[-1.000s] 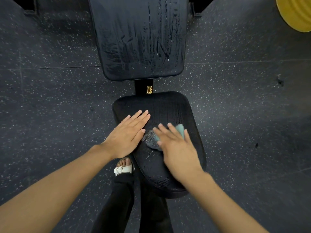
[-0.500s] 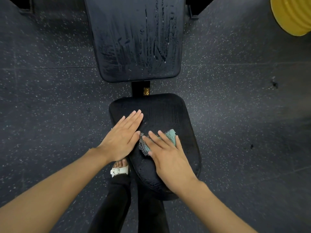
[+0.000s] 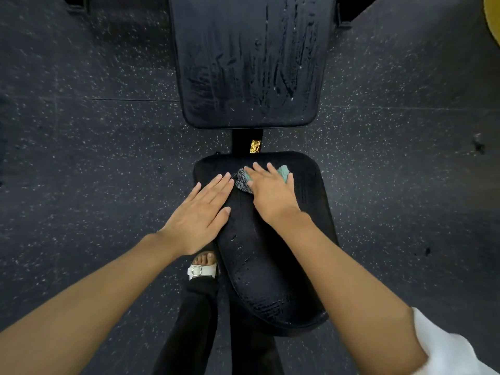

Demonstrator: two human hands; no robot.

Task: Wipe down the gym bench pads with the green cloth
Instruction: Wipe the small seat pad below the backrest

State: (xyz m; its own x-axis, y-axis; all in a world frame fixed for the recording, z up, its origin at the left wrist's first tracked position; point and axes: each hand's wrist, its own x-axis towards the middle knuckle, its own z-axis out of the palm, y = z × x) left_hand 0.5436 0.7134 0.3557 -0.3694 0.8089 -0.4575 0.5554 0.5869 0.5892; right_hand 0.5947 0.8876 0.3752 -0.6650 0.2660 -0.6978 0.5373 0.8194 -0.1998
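Black padded vinyl filled the middle of the head view: a rounded black seat pad (image 3: 270, 253) at the centre and, at 12 o'clock from it, a long black back pad (image 3: 249, 63) streaked with wet smears. A short black post bearing a small gold label (image 3: 255, 146) joined the two.

The crumpled green cloth (image 3: 284, 171), with a grey speckled mesh side showing at its 9 o'clock edge, lay on the far end of the seat pad, toward 12 o'clock and near the post. The right hand (image 3: 270, 193) lay palm-down on top of it, fingers straight and slightly spread, pressing it against the pad; green showed past the fingers at 1 o'clock.

The left hand (image 3: 203, 209) lay flat at 9 o'clock from the cloth, fingers straight and close together, over the pad's left edge. Its fingertips were just beside the mesh; whether they touched it could not be told.

Dark speckled rubber floor (image 3: 94, 131) surrounded the bench. At 6 o'clock from the left hand a foot in a white buckled sandal (image 3: 203, 270) stood on the floor beside the pad, with a black trouser leg (image 3: 194, 320) nearer the camera. A white sleeve (image 3: 446, 347) showed at 5 o'clock, and a yellow object (image 3: 493, 20), cut off by the frame, at 1 o'clock.
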